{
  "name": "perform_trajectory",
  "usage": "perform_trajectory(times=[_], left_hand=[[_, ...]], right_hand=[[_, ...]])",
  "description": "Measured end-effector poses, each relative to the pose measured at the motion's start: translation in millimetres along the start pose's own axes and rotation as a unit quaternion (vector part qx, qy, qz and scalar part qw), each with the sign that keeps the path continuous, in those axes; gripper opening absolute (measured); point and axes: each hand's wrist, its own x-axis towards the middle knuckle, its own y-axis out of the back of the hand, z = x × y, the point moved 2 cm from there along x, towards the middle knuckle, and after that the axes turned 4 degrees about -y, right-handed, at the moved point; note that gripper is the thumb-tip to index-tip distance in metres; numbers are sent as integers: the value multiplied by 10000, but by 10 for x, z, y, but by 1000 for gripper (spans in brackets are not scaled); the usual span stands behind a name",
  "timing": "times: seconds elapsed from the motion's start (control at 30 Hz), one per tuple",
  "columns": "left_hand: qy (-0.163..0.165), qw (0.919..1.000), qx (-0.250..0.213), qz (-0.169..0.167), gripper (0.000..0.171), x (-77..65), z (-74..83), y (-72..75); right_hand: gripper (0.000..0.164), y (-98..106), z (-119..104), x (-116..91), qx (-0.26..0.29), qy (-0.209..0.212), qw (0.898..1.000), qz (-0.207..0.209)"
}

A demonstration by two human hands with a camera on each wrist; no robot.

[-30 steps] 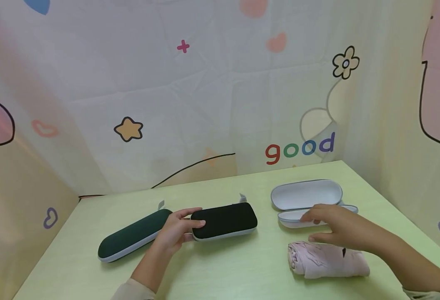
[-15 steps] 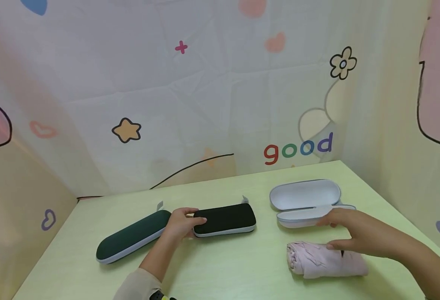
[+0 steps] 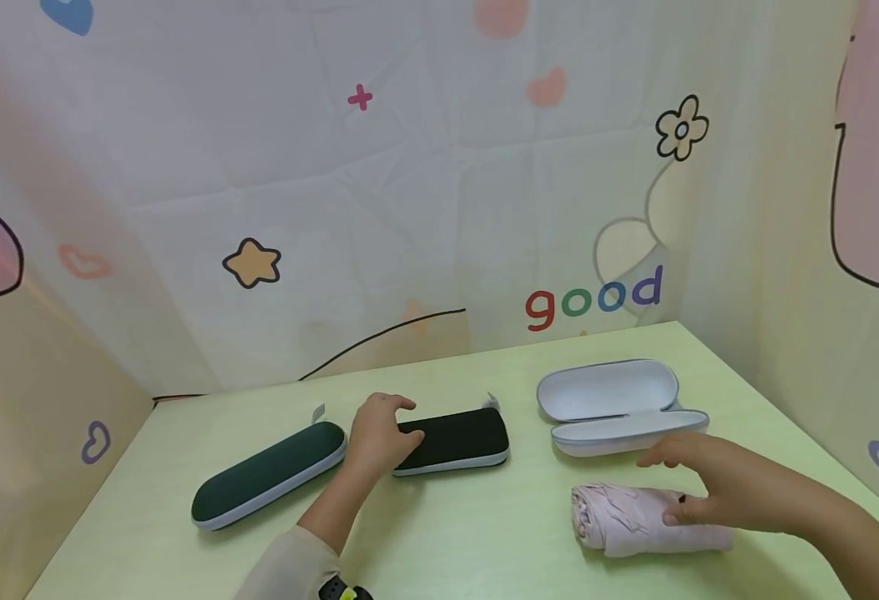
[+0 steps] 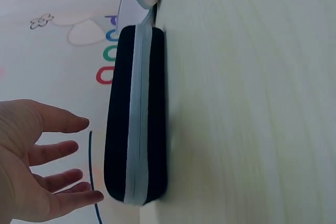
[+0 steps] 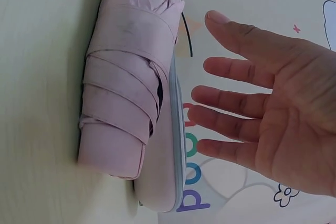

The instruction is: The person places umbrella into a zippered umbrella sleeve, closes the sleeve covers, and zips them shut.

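A black zippered case with a pale zip band lies mid-table. My left hand hovers over its left end, fingers spread; the left wrist view shows a gap between the fingertips and the case. At the right, a pink folded umbrella, wrapped into a roll, rests on the table. Just above it is my right hand, with thumb and fingers apart and nothing held. Behind the umbrella, a pale hard case stands with its lid up. No contents show inside it.
A long green zippered case lies slanted at the left, near my left forearm. The pale green table meets a printed cloth backdrop at the back and sides.
My left hand has let go of the black case and lifted off it. My right hand has drawn back from the open pale case to above the umbrella.
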Motion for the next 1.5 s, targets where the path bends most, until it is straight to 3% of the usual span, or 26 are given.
perform_trajectory(times=[0.23, 0.63, 0.73, 0.97, 1.27, 1.5], left_hand=[[-527, 9985, -170, 22, 29, 35, 249, -81], [-1099, 9931, -370, -180, 32, 232, 629, -485], [-1154, 9924, -382, -214, 32, 292, 768, -561], [-1077, 9908, -726, -381, 33, 469, 968, -757], [-372, 9856, -1520, -648, 42, 694, 1084, -1014], [-174, 9816, -1696, -859, 49, 826, 1121, -1167]], right_hand=[[59, -76, -5, -33, -53, 297, 9993, 221], [75, -173, -8, -42, -371, 657, 9957, 533], [82, -191, -42, -28, -308, 627, 9967, 421], [94, -246, -85, 32, -107, 174, 9994, -269], [95, -305, -68, 70, -282, 508, 9981, -191], [91, -309, -88, 135, -436, 157, 9980, -434]])
